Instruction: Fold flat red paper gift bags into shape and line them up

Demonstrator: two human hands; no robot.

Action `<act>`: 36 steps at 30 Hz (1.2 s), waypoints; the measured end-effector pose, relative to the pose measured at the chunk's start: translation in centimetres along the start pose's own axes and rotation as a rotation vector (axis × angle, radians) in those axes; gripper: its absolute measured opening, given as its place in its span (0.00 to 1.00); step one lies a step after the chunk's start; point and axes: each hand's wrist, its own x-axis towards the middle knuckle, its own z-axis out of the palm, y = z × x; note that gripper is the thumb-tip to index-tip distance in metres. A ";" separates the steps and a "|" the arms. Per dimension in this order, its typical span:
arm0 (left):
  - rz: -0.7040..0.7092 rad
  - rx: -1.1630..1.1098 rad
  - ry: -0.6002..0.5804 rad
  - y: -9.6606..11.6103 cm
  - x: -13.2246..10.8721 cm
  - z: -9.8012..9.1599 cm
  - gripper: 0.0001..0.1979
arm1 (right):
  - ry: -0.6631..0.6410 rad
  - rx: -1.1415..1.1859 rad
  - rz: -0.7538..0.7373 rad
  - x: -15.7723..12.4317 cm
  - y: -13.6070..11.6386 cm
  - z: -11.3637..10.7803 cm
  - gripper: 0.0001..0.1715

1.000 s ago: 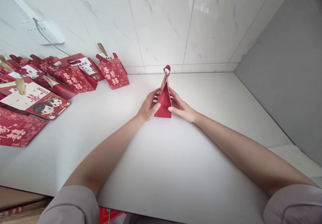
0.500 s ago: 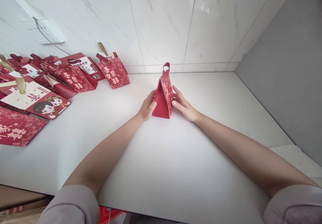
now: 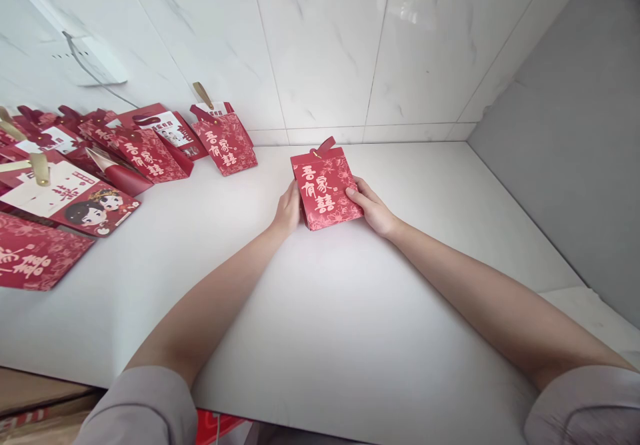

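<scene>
At the left edge of the white bench (image 3: 320,312) lies a spread of red gift bags (image 3: 145,155), overlapping one another. One flat bag with a cartoon couple (image 3: 75,202) sits nearest the front of the heap. A single bag with a tan ribbon (image 3: 223,144) stands at the right end of the group, close to the back edge. A white socket (image 3: 95,65) is fixed on the tiled wall above them.

Near the middle of the back edge, well apart from the heap, both hands hold one red gift bag (image 3: 326,188). Its gold-lettered front faces up, and its handle loop points toward the wall. The left hand (image 3: 287,208) is closed on the bag's left side, fingers hidden behind it. The right hand (image 3: 373,208) clasps the right side, thumb pressed on the printed front. I cannot tell whether the bag lies flat or leans.

Further right the bench runs to a grey side panel (image 3: 575,132) — the two meet at the back right corner.
</scene>
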 end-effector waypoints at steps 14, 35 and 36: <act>-0.148 -0.137 -0.251 0.2 0.0 -0.1 0.31 | 0.109 -0.031 -0.025 0.4 0.4 -0.3 0.33; -0.150 -0.146 -0.237 0.4 0.1 0.0 0.31 | 0.112 -0.105 -0.015 0.4 0.3 -0.4 0.35; -0.151 -0.147 -0.235 0.5 0.0 0.0 0.31 | 0.112 -0.100 -0.013 0.4 0.3 -0.4 0.35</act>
